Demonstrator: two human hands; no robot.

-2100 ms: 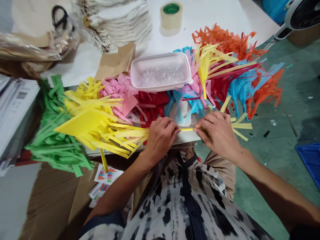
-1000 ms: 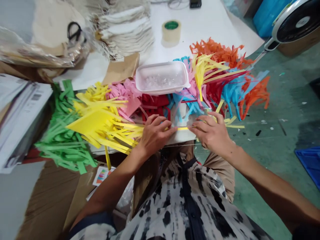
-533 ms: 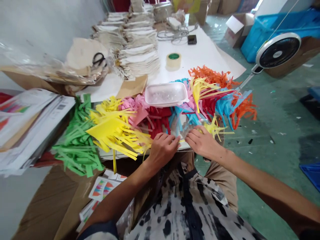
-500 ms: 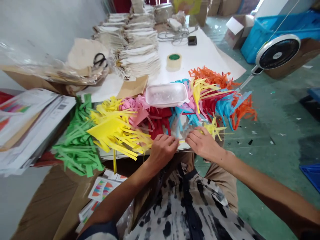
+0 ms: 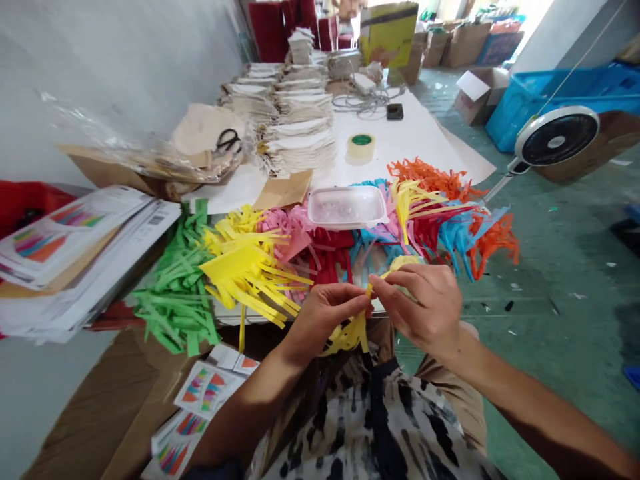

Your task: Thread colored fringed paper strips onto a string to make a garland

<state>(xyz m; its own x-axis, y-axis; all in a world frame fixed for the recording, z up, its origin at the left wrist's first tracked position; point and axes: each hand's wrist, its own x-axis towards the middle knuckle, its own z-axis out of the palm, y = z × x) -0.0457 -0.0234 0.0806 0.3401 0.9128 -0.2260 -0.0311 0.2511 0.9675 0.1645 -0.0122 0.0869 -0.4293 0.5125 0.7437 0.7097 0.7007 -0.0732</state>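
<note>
Over the table's front edge, my left hand is closed in a pinch on a yellow paper tassel, whose fringe hangs below the fingers. My right hand pinches the twisted middle of the same tassel, fingertips close to those of the left. More pale yellow paper shows behind the right hand; whether it belongs to the tassel I cannot tell. Just beyond lie fringed papers: green, yellow, pink, red, blue and orange. A clear plastic tray rests on them.
A tape roll and stacked paper bundles stand farther back. Scissors lie on plastic-wrapped paper at the left, above printed sheets. A small fan is at the right. Printed cards sit in a box below.
Both hands have risen from the table edge with the yellow tassel. They went from flat over a strip to pinching its twisted middle. The view has tilted upward.
</note>
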